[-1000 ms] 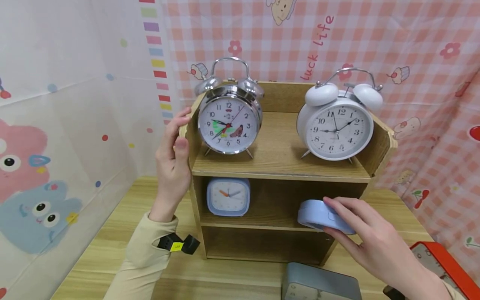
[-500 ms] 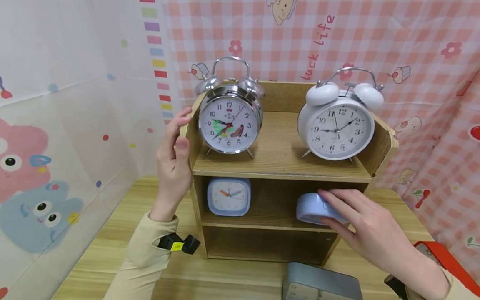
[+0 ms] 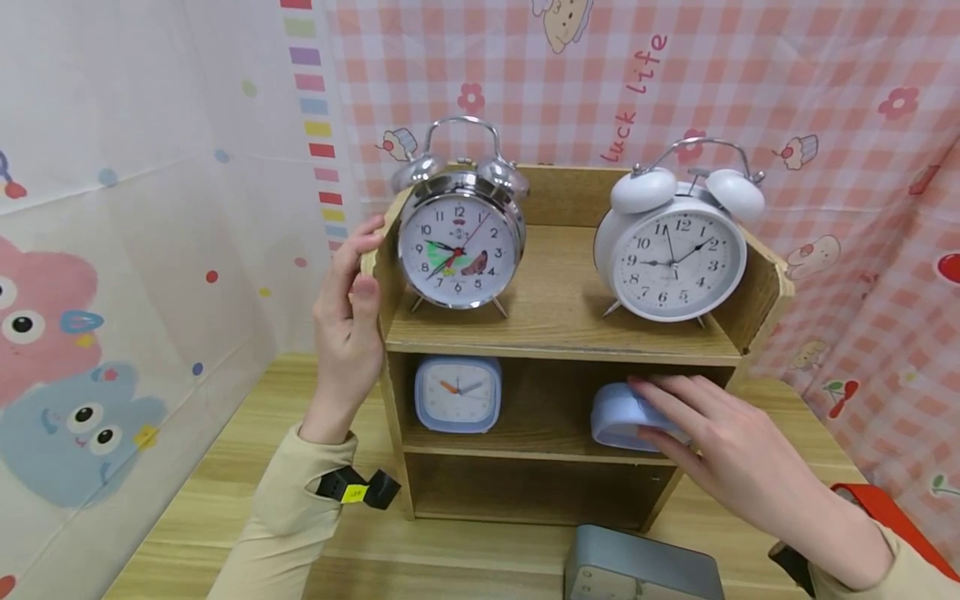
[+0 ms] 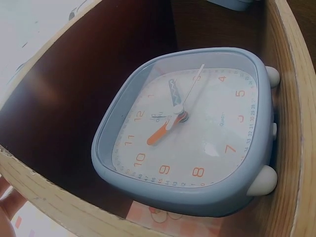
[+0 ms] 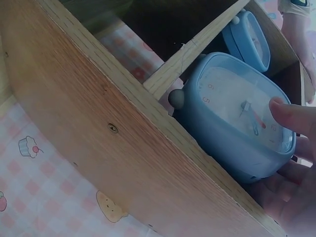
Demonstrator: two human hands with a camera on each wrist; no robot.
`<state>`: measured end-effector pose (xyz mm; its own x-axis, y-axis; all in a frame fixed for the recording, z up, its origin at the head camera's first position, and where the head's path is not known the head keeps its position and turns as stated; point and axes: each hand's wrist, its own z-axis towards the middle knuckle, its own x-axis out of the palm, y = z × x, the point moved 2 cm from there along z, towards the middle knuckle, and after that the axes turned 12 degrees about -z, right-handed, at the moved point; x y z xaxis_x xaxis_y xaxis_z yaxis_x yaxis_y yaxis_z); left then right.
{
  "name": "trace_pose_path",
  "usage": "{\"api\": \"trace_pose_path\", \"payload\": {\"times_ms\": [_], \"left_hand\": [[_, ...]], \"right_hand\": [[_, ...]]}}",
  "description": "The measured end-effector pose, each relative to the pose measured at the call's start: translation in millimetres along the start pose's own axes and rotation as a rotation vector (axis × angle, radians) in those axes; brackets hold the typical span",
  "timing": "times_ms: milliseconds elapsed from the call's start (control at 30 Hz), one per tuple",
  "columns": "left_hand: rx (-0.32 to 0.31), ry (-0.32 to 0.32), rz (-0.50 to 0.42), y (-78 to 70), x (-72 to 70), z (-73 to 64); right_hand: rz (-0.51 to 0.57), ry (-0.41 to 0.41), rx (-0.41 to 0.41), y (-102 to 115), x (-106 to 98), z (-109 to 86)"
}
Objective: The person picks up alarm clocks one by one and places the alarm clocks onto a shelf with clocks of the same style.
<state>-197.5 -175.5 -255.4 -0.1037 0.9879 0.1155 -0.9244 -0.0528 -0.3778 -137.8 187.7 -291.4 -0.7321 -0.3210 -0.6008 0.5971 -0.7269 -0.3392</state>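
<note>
Right, I've got the wood-grain table [image 3: 232,454] spread below and the three-level wooden shelf unit [image 3: 558,275] standing on it. Up top, the white twin-bell alarm clock [image 3: 678,262] sits at the right end, the chrome twin-bell alarm clock [image 3: 457,250] at the left. Down on the table, near the front, there's the grey clock [image 3: 645,562].

My left hand [image 3: 345,325] lies against the left side panel, fingers fairly straight, seemingly bracing it. And the right hand [image 3: 738,450] is pinching the light-blue clock [image 3: 611,417], thumb on the dial, fingers round its top and back! That clock is at the right of the middle level, face tipped forward; its twin, the blue square clock [image 3: 459,396], stands upright at the left.

I'd call this the placing step. Next calls for tilting it upright and settling both feet; whether they touch the board, I can't tell. Then ease the pinch.
</note>
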Motion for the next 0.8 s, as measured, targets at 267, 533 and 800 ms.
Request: {"api": "trace_pose_path", "payload": {"times_ms": [267, 533, 800], "left_hand": [[-0.003, -0.001, -0.003, -0.3, 0.4, 0.0], [-0.009, -0.002, 0.000, -0.3, 0.0, -0.5], [-0.004, -0.001, 0.003, -0.2, 0.1, -0.6]], "right_hand": [[-0.014, 0.028, 0.003, 0.0, 2.1, 0.8], [-0.061, 0.061, 0.007, 2.8, 4.3, 3.3], [-0.161, 0.003, -0.049, 5.6, 8.9, 6.3]]}}
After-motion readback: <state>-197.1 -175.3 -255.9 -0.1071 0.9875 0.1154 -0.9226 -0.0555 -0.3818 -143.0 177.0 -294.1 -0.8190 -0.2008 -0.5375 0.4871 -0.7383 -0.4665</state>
